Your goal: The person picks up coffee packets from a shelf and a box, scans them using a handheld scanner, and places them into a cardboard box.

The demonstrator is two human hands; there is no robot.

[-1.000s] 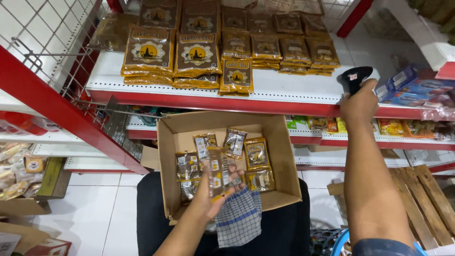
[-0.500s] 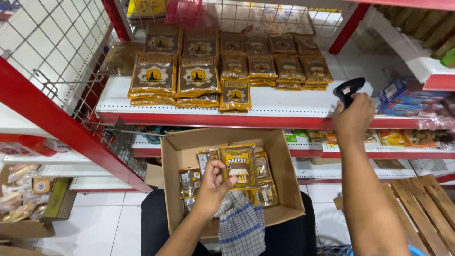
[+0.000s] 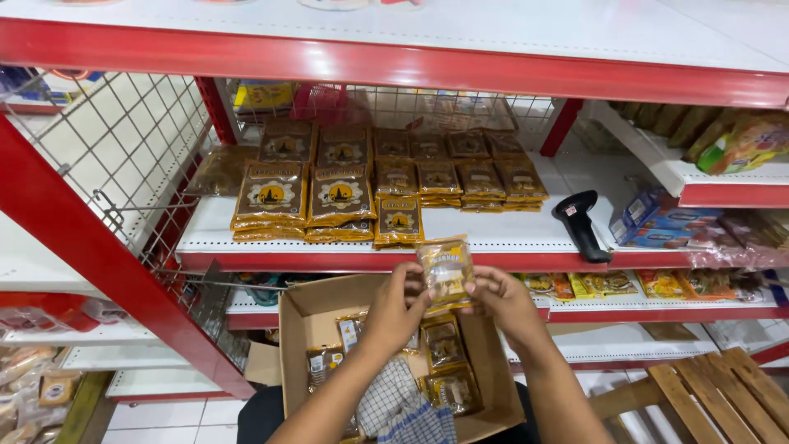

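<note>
Both hands hold one small yellow-brown packet [image 3: 445, 271] upright above an open cardboard box [image 3: 300, 329]. My left hand [image 3: 400, 306] grips the packet's left edge and my right hand [image 3: 503, 302] grips its right edge. Inside the box lie several more packets [image 3: 444, 366] of the same kind and a blue-and-white checked cloth [image 3: 399, 407]. A black handheld scanner [image 3: 580, 224] lies on the white shelf [image 3: 509, 234] to the right, apart from both hands.
Stacks of yellow-brown packets [image 3: 341, 197] fill the shelf behind the box. A red upright [image 3: 74, 238] and wire mesh panel [image 3: 123, 148] stand at left. Blue boxes [image 3: 657, 222] sit right of the scanner. A wooden pallet [image 3: 715, 395] is at lower right.
My right hand left the scanner on the shelf and came down to the packet. My left hand lifted a packet out of the box. The view tilted upward.
</note>
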